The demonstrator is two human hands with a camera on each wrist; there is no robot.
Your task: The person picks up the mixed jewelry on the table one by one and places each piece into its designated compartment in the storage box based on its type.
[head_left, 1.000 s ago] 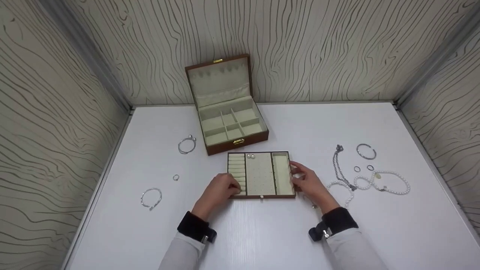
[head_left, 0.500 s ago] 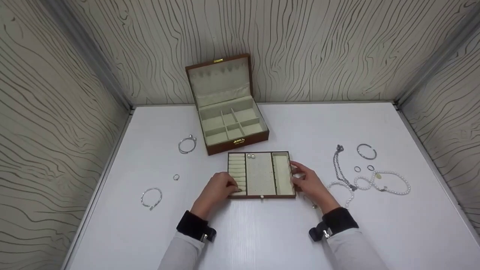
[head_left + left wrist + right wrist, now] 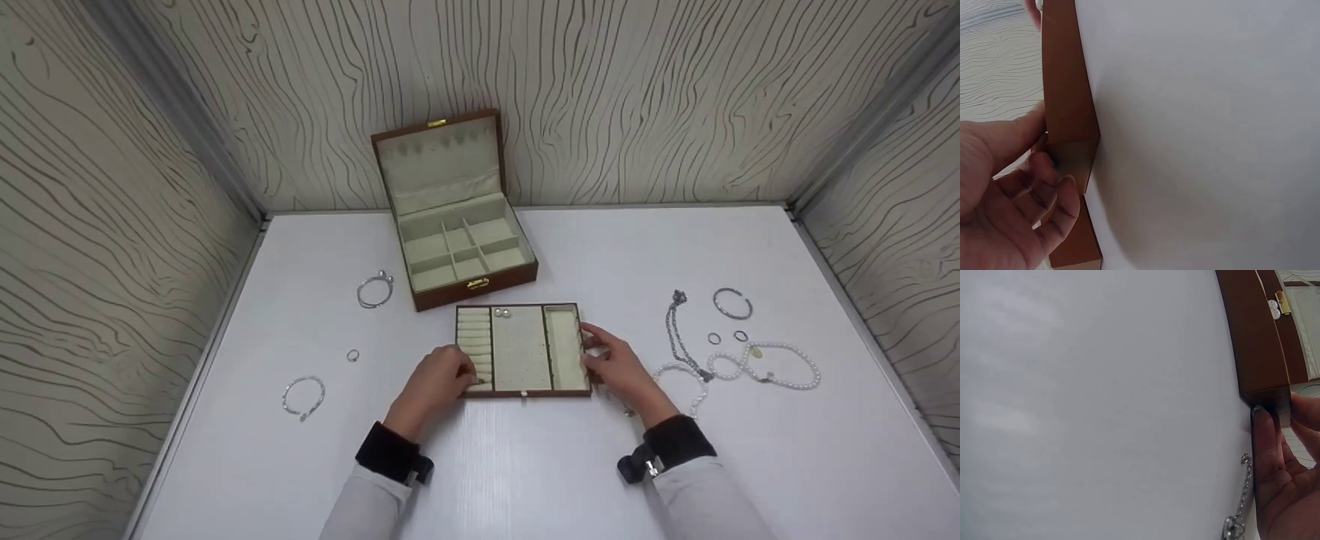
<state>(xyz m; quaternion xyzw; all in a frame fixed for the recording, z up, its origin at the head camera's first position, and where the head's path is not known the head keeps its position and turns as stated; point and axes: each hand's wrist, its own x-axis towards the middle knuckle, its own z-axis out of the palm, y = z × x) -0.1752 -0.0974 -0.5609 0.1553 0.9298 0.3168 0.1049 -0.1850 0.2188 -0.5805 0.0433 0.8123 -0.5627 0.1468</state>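
Observation:
A jewelry tray (image 3: 521, 349) with ring rolls, a dotted middle panel and a long right compartment lies before me. My left hand (image 3: 439, 375) is at its front left corner, thumb and forefinger pinching a small gold-toned ring (image 3: 480, 381) down at the rolls. In the left wrist view, the other fingers curl by the tray's brown end wall (image 3: 1072, 163). My right hand (image 3: 619, 367) grips the tray's right side, thumb above and fingers low along the wall, as the right wrist view shows. Two pearl earrings (image 3: 502, 312) sit at the middle panel's top.
Behind the tray stands an open brown jewelry box (image 3: 477, 285) with divided compartments. Bracelets (image 3: 303, 397) and a ring (image 3: 352, 355) lie to the left. To the right are a silver chain (image 3: 673, 330), a pearl necklace (image 3: 806, 367), two rings and a bangle (image 3: 733, 303).
The left fingers shift very slightly at the ring rolls. The right hand and tray stay in place.

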